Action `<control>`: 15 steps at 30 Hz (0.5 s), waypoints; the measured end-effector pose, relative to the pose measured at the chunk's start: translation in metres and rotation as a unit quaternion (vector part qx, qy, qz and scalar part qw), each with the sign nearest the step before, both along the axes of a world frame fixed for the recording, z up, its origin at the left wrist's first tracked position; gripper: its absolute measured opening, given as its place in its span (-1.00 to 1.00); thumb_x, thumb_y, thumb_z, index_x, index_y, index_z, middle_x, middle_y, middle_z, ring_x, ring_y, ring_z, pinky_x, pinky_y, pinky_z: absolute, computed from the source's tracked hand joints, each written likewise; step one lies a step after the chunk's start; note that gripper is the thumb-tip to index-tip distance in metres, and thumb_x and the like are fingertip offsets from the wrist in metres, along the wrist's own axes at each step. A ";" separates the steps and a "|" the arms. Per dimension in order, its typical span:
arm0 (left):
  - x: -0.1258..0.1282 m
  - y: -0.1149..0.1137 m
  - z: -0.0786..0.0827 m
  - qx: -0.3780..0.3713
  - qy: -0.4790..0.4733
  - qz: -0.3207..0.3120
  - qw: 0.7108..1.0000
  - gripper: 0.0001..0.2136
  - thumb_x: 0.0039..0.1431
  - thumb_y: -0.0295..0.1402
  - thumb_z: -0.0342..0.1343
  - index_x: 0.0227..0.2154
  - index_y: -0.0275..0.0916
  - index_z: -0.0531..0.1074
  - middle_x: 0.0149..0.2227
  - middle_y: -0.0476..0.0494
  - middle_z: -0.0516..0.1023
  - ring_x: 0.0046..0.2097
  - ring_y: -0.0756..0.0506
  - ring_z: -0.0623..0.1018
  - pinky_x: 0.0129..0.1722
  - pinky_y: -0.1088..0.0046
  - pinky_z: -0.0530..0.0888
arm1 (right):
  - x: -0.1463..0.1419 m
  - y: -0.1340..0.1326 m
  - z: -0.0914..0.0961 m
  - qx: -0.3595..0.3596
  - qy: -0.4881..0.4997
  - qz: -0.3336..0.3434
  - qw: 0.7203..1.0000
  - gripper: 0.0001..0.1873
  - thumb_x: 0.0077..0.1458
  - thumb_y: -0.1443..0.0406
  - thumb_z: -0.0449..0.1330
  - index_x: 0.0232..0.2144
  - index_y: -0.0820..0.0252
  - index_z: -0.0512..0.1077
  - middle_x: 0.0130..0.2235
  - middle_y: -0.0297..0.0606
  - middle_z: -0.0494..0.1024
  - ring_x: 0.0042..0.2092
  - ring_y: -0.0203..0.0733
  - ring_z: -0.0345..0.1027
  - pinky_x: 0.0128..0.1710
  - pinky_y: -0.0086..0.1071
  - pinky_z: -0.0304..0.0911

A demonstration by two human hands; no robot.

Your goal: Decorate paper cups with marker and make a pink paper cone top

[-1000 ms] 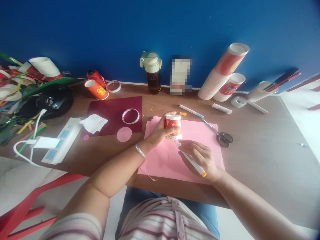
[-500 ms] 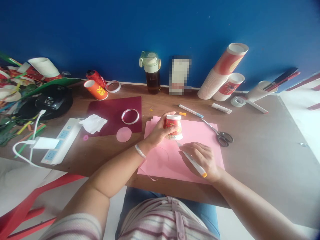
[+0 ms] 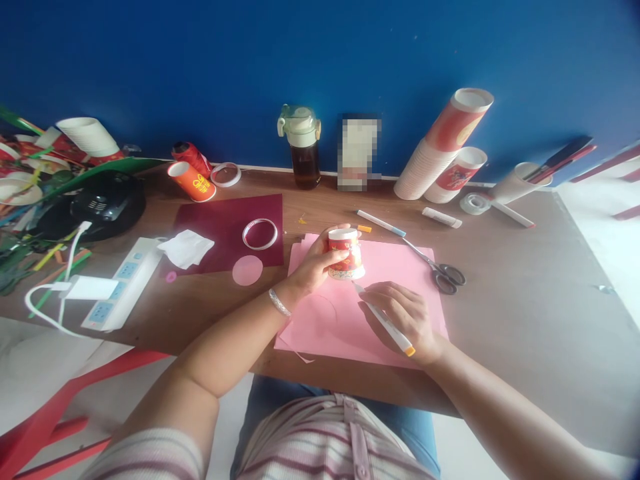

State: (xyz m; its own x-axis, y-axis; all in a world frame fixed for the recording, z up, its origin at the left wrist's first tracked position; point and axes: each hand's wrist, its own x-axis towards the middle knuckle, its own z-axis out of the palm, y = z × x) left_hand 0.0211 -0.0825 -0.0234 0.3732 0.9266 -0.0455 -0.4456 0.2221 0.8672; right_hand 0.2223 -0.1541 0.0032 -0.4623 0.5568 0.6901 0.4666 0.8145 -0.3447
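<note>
My left hand is wrapped round a red patterned paper cup, upside down with its narrow white end upward. In my right hand is a white marker pen with a yellow end; its tip points toward the cup's lower rim, and I cannot tell whether they touch. Both hands are over pink paper sheets, where a faint curved line shows. An orange-yellow pen cap lies just behind the cup. Black-handled scissors lie at the paper's right edge.
A cut pink disc and a white paper ring lie by a dark red sheet. At the back stand a drink bottle and stacked paper cups. A power strip lies left; a blue-capped marker lies behind the paper.
The cup has turned in my left hand, and the thumb has shifted left across it. My right hand and the marker stay almost in place.
</note>
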 end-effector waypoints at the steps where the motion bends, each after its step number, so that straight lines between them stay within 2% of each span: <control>1: 0.000 0.000 0.001 0.001 -0.001 -0.001 1.000 -0.50 0.13 -0.30 0.26 0.15 -0.12 0.37 0.17 -0.23 0.46 0.14 -0.25 0.46 0.02 0.20 0.45 | 0.000 0.000 0.000 -0.001 0.001 0.000 1.000 -0.71 0.18 0.50 0.23 -0.06 0.20 0.40 -0.32 -0.17 0.61 -0.31 -0.14 0.52 -0.33 -0.26 0.48; 7: 0.000 0.001 0.003 0.002 -0.005 -0.003 1.000 -0.51 0.11 -0.31 0.25 0.13 -0.13 0.40 0.18 -0.24 0.47 0.16 -0.27 0.45 0.02 0.20 0.46 | 0.002 0.001 -0.003 -0.008 0.006 0.002 1.000 -0.71 0.17 0.51 0.25 -0.06 0.23 0.42 -0.27 -0.10 0.63 -0.14 -0.02 0.59 -0.23 -0.20 0.53; 12: -0.001 0.001 0.003 0.009 -0.012 -0.013 1.000 -0.51 0.12 -0.34 0.25 0.14 -0.14 0.38 0.19 -0.26 0.44 0.14 -0.24 0.44 -0.02 0.25 0.47 | 0.000 0.001 -0.003 -0.016 0.006 0.009 1.000 -0.74 0.20 0.50 0.23 -0.07 0.24 0.42 -0.26 -0.11 0.64 -0.14 -0.06 0.60 -0.22 -0.22 0.56; 15: -0.001 0.001 0.002 0.004 -0.007 -0.013 1.000 -0.50 0.12 -0.33 0.28 0.14 -0.14 0.38 0.09 -0.23 0.48 0.04 -0.18 0.48 -0.06 0.28 0.47 | -0.001 0.001 -0.001 -0.013 0.004 0.019 1.000 -0.77 0.20 0.50 0.23 -0.09 0.27 0.43 -0.26 -0.09 0.65 -0.15 -0.07 0.62 -0.22 -0.25 0.56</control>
